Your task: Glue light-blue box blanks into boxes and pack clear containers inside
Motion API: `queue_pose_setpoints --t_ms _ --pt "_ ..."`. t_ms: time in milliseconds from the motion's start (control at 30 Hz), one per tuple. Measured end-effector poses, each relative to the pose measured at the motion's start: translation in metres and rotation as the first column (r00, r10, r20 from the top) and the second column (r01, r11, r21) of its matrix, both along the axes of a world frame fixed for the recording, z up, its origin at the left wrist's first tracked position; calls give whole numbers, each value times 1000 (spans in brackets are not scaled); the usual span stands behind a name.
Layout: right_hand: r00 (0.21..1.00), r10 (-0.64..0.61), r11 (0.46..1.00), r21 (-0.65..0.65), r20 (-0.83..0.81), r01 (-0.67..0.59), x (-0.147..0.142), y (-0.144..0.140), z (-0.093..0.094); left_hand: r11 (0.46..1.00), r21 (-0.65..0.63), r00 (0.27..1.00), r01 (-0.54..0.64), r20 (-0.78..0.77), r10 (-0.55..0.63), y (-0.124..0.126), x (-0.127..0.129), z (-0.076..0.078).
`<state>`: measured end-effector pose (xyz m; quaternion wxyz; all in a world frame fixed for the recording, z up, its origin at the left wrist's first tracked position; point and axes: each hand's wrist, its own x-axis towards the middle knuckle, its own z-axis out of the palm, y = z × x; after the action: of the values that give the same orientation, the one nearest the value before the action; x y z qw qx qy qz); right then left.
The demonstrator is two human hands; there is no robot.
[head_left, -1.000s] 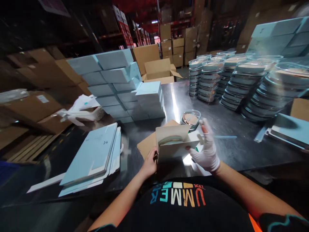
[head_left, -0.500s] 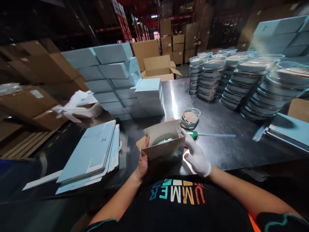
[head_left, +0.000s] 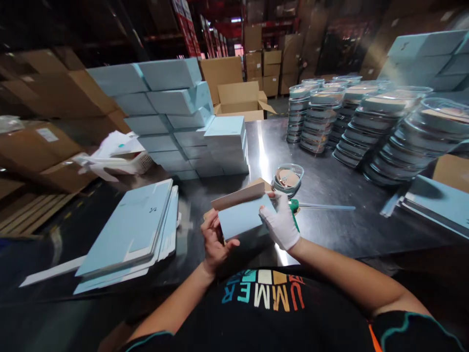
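A small cardboard box (head_left: 242,217) with a light blue outer face is between my hands, above the dark table. My bare left hand (head_left: 213,239) grips its left end, thumb at the lower edge and fingers behind. In a white glove with bare fingertips, my right hand (head_left: 282,222) holds the right end, thumb on the blue panel. A brown inner flap (head_left: 238,195) stands up at the box's far side. The blue panel covers the opening, so the contents are hidden. Just past my right hand lies a green-handled object (head_left: 294,205) with a long thin shaft.
Clear lidded containers (head_left: 288,177) sit beyond the box, with tall stacks of similar ones (head_left: 322,117) at the back right. Flat blue cartons (head_left: 124,225) lie at left. Behind them rise stacked blue boxes (head_left: 176,102), a white basket (head_left: 134,164) and an open brown carton (head_left: 240,100).
The blue panel has come down over the box's opening, covering the clear round-edged item visible inside earlier. My right hand has shifted left onto the panel; my left fingers have moved around the end.
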<state>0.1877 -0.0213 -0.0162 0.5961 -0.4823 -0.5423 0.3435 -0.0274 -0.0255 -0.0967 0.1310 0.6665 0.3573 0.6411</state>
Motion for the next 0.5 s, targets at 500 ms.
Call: queue_pose_setpoints --t_ms 500 --pt "646 211 819 -494 734 293 89 17 -31 984 -43 972 -176 -166 166 10 -43 9"
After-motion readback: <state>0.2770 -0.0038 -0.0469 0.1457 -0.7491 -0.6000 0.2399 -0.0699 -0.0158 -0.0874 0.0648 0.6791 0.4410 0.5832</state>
